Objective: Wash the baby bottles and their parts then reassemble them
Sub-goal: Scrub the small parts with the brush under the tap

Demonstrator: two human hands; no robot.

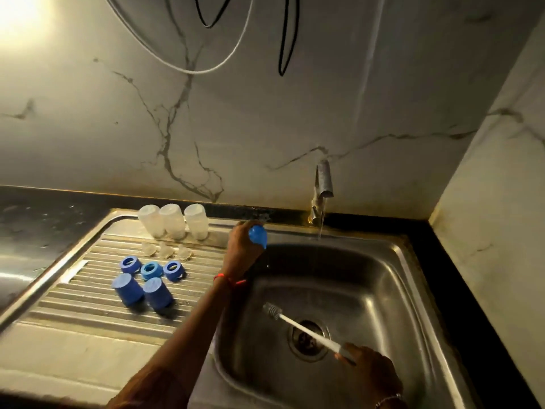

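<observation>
Over sink (383, 261): left hand (243, 249) grips blue cap (258, 235); right hand (368, 364) grips brush (300, 326) (tap (323, 181) running).

a white marble wall (265, 128) with grey veins rises behind the black worktop (35, 214). a white cable (188, 70) sags in a wide loop across the wall, with black cable loops (208, 26) hanging near it. a bright lamp glare (17, 16) fills the upper left corner. a second marble wall (501, 172) meets the worktop's right edge.
</observation>
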